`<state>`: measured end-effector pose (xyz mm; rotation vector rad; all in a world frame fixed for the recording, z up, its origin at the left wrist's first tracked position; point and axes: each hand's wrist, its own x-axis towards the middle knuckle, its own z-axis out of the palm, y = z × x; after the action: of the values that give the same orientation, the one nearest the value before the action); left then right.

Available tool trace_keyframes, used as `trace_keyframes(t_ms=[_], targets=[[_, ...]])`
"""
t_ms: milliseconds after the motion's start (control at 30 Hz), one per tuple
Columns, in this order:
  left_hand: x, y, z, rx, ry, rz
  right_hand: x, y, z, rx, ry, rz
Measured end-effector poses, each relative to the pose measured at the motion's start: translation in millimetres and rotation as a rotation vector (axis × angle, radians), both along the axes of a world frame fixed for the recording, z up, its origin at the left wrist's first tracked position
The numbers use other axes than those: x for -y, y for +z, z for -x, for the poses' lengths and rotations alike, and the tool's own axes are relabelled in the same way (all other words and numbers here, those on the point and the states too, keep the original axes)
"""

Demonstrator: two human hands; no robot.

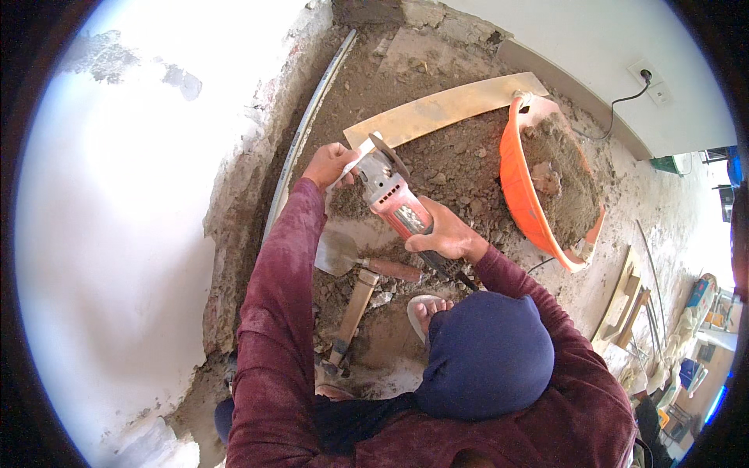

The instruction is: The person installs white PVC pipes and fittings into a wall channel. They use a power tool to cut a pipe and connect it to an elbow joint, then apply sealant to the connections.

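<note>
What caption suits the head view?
Left hand holds a white strip beside the disc; right hand grips the red angle grinder.

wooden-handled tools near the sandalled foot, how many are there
2: a trowel, below the angle grinder in the picture, and a hammer-like tool, left of the sandalled foot. Others may be hidden behind the person.

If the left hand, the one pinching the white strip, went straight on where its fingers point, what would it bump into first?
Beyond the left hand, probably the metal head of the red grinder; the depth between them is unclear from this view.
</note>
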<state>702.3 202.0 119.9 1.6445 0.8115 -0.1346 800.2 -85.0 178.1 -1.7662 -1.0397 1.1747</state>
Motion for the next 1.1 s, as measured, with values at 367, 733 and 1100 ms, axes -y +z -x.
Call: trace_keyframes(t_ms=[367,733,1100], targets=[[-36,-93,20,0.349,-0.218,-0.419,-32,-9,18,-0.041,-0.049,0.004],[-28,-84,23,0.203,0.051,0.566,-46,-21,21,-0.116,-0.124,0.017],[-33,-77,19,0.180,-0.051,0.538,-57,-32,16,-0.128,-0.098,0.034]])
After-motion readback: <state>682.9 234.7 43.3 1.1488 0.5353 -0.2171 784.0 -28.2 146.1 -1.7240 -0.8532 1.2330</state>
